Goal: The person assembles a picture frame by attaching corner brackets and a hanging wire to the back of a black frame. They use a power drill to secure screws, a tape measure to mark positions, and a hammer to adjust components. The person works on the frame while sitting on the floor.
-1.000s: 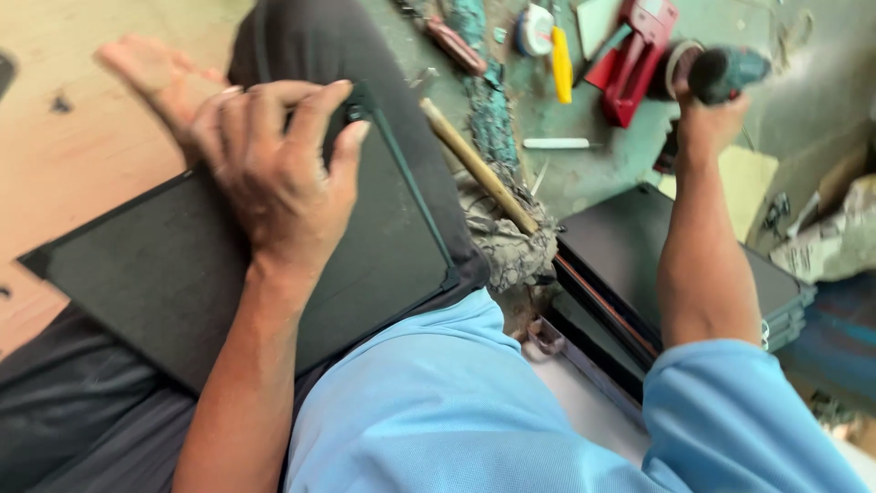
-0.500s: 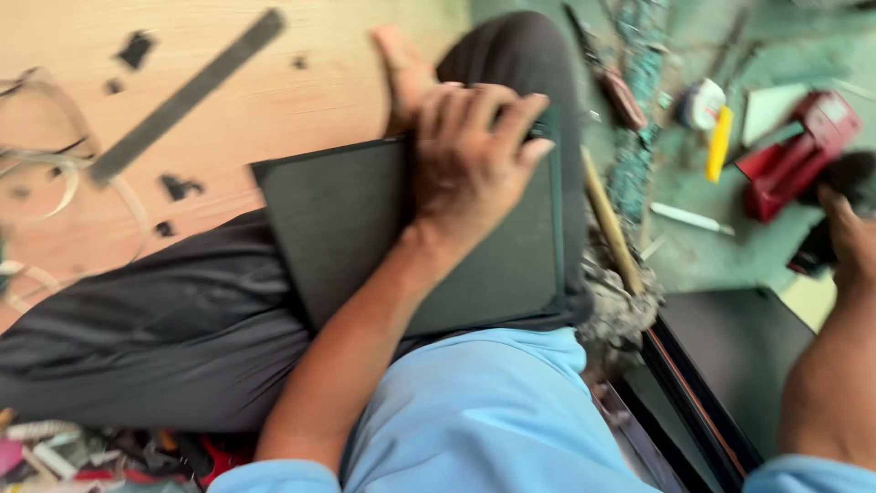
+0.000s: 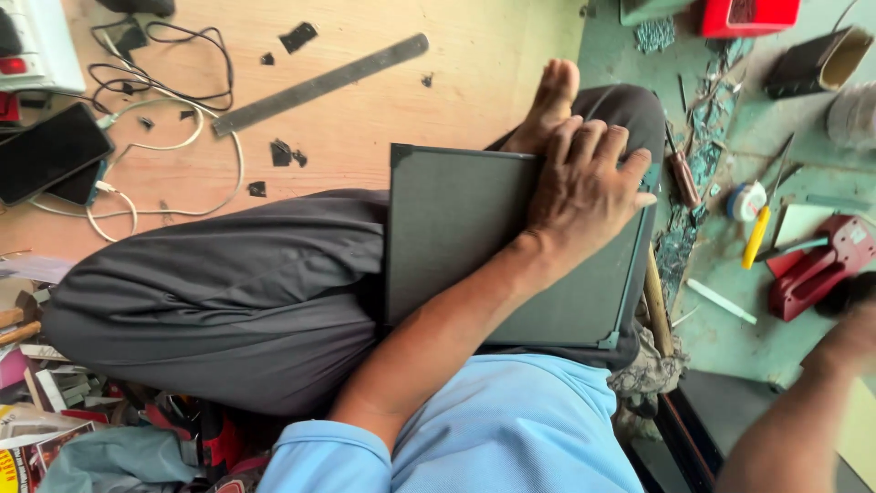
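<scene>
A dark grey hardcover board (image 3: 456, 237) with metal corner pieces lies across my crossed legs in dark trousers. My left hand (image 3: 584, 192) presses down on its far end, fingers curled over the edge beside my bare foot (image 3: 552, 100). At the right edge of the view my right hand (image 3: 853, 338) is blurred, and it seems closed around a dark tool (image 3: 839, 294) above the green mat.
A long metal ruler (image 3: 319, 84), black scraps, a phone (image 3: 50, 151) and a white cable (image 3: 164, 146) lie on the wooden floor. On the green mat are a red tool (image 3: 812, 269), a yellow-handled tool (image 3: 756, 237), a screwdriver (image 3: 683, 169) and a wooden stick (image 3: 655, 310).
The view has swung left, bringing the wooden floor and ruler into sight. My left hand stays on the board. My right hand with the dark tool has dropped to the right edge.
</scene>
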